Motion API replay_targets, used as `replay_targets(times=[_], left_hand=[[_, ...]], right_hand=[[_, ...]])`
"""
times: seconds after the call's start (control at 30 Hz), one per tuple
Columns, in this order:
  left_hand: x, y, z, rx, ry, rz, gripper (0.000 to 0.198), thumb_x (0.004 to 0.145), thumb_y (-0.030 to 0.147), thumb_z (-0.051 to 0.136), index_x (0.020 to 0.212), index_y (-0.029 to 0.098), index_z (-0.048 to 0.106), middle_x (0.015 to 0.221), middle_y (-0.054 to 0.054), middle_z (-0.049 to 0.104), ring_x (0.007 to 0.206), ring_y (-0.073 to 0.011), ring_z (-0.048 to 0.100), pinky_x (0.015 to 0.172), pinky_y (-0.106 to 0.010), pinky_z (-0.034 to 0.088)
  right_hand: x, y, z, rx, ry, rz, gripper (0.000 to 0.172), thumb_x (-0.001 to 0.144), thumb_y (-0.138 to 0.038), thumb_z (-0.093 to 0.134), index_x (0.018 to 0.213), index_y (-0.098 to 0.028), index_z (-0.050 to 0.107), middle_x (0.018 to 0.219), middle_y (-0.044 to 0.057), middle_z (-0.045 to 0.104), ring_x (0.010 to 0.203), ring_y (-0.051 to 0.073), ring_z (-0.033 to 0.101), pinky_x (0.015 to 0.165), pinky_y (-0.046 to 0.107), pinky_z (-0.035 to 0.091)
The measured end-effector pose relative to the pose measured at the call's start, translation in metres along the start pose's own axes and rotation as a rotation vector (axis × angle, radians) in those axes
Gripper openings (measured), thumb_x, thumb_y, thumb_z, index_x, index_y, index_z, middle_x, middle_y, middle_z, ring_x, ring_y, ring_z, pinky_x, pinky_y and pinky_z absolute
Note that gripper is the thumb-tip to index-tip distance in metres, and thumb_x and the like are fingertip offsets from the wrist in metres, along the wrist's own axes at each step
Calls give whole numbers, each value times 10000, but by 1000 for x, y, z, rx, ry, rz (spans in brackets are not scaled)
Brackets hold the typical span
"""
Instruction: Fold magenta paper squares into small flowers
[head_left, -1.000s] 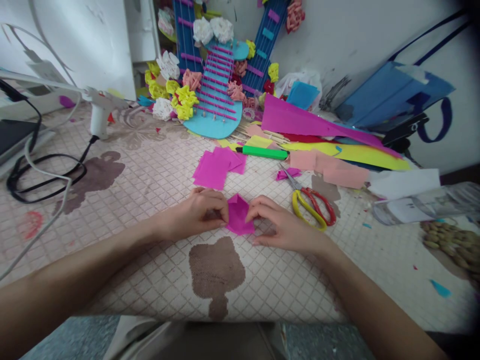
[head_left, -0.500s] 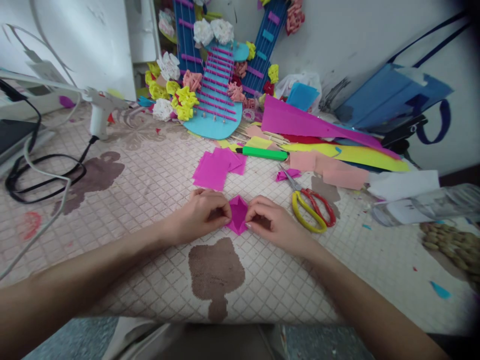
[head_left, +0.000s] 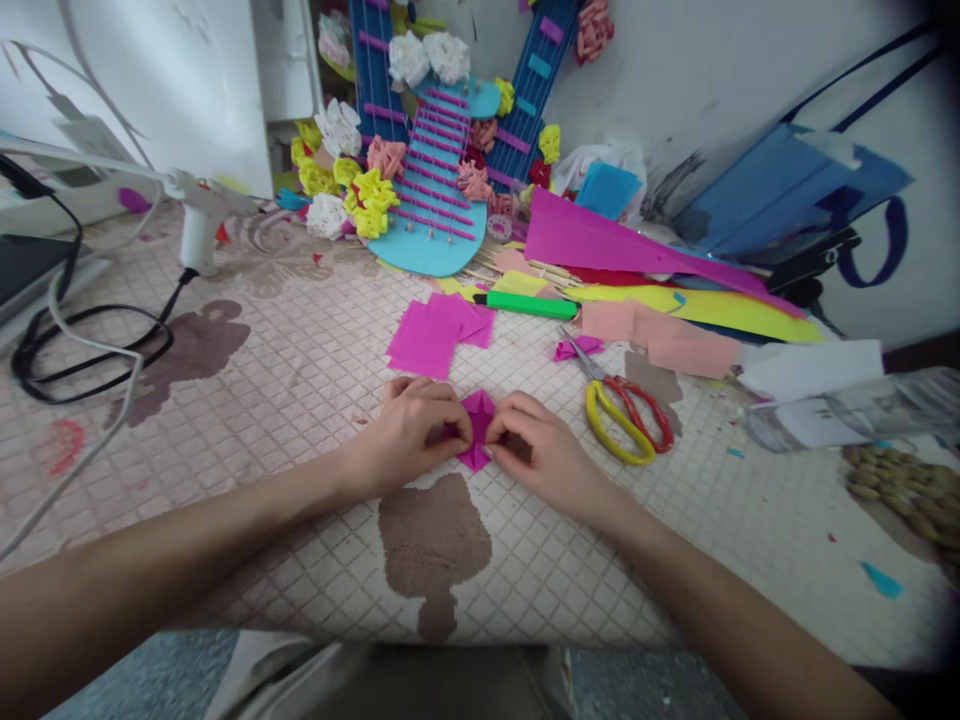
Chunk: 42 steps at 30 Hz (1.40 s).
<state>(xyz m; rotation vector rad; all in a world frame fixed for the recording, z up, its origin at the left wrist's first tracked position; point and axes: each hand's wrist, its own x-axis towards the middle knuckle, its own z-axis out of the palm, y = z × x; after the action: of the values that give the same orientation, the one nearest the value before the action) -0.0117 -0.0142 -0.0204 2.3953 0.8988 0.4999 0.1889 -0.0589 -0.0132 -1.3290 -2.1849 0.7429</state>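
Note:
A small piece of folded magenta paper (head_left: 477,405) lies on the patterned tablecloth between my hands. My left hand (head_left: 421,425) pinches its left side, thumb and fingers pressed together. On the opposite side, my right hand (head_left: 534,440) grips the paper the same way, and the fingertips of both hands are close to each other near its middle. Part of the paper is hidden behind the fingers. Just beyond my left hand lies a stack of magenta paper squares (head_left: 426,338). Scissors (head_left: 619,420) with yellow and red handles rest to the right of my right hand.
A green marker (head_left: 531,305) and a folded magenta piece (head_left: 579,348) lie further back. Paper-flower decorations with a light-blue panel (head_left: 427,246) lean at the wall. A white glue gun (head_left: 201,225) stands left with its cable. A clear bottle (head_left: 847,408) lies at right.
Both hands have moved inward, the left one more. The paper's left and right sides are drawn toward its middle, so the open hollow between the fingers is narrower.

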Motion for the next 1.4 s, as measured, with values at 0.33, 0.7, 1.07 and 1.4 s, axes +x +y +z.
replay_targets(times=[0.33,0.7,1.07,1.4], left_hand=[[0,2,5,30,24,0,59,835,202,599,812,196,653,843,-19,627,892,-208,519,853,-400,288],[0,-4,-8,-43,-53,75,86,852,178,564,873,207,642,890,-12,635,916,-188,548,862,-364,320],[-1,-1,1,35,18,0,71,824,167,566,790,184,625,858,-23,616,900,-210,530,847,-395,322],[-2,2,5,58,48,-7,70,832,192,573,789,186,629,854,-25,611,879,-208,508,831,-394,304]], right_hand=[[-2,-3,4,-54,27,8,127,813,-72,548,794,-195,523,885,35,523,855,174,504,761,313,413],[-2,-1,7,-64,37,5,112,814,-96,540,789,-201,509,883,39,518,852,180,501,767,325,417],[-2,-2,7,-66,40,6,122,810,-84,537,785,-200,507,880,38,519,852,179,502,767,324,418],[-2,-2,8,-64,57,4,131,803,-77,535,779,-201,503,882,41,521,862,183,504,774,331,423]])
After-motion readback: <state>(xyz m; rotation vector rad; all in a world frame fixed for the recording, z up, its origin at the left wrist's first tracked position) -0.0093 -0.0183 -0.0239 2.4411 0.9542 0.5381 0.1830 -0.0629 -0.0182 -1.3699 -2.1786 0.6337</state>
